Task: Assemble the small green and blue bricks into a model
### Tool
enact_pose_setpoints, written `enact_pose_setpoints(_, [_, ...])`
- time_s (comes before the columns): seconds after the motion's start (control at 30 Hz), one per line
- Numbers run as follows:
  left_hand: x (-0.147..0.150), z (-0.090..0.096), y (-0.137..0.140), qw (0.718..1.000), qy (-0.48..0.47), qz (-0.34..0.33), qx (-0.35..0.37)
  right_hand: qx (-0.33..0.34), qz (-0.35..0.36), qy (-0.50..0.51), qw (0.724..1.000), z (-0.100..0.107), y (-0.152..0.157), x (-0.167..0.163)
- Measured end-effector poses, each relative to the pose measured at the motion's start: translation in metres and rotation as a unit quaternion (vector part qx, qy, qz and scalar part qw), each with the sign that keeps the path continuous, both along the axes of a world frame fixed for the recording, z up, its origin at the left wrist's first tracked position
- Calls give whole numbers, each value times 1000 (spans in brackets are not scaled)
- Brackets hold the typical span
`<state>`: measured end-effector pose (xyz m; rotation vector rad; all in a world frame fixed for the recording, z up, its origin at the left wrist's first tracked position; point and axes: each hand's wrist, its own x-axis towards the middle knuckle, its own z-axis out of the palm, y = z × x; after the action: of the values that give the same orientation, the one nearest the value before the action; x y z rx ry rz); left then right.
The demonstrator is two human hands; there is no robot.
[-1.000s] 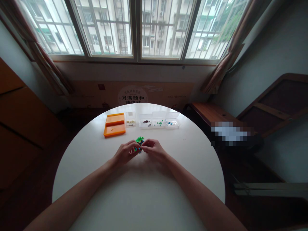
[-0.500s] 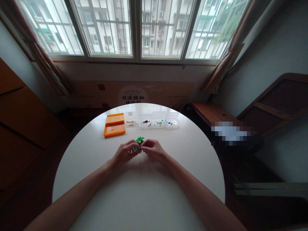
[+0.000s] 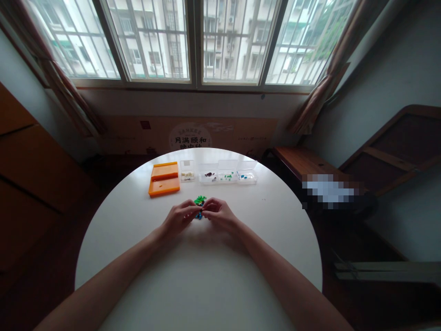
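Observation:
A small model of tiny building bricks (image 3: pixel 200 200), bright green at its far end and blue and dark nearer me, is at the middle of the table between my hands. My left hand (image 3: pixel 179 216) is closed on it from the left, index finger stretched across to the other hand's fingertips. From the right, my right hand (image 3: pixel 221 213) pinches at the same spot, thumb and index finger together. Something dark and tiny shows where the fingertips meet; its kind is too small to make out. Fingers cover much of the model's middle.
An orange tray (image 3: pixel 164 187) stands at the back left of the round white table (image 3: pixel 193 285). Beside it are clear lidded boxes (image 3: pixel 188 178) of tiny pieces: cream, dark brown, green and blue. Two specks lie at the right. A wooden bench (image 3: pixel 303 161) stands beyond.
My left index finger has straightened and moved toward the right hand's fingertips, closing the gap in the left hand. More blue now shows below the fingers. The right hand has barely moved.

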<state>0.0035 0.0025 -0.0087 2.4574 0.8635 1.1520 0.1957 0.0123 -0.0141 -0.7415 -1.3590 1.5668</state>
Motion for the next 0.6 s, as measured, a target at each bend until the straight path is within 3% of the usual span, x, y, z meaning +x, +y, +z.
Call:
enact_pose_setpoints(0.23, [0,-6,0,999,19,-25,-24,6,17,26,999,-6,2,0])
enact_pose_setpoints(0.6, [2,-3,0,1000,18,-5,4,3,24,9,1000,-2,1,-1])
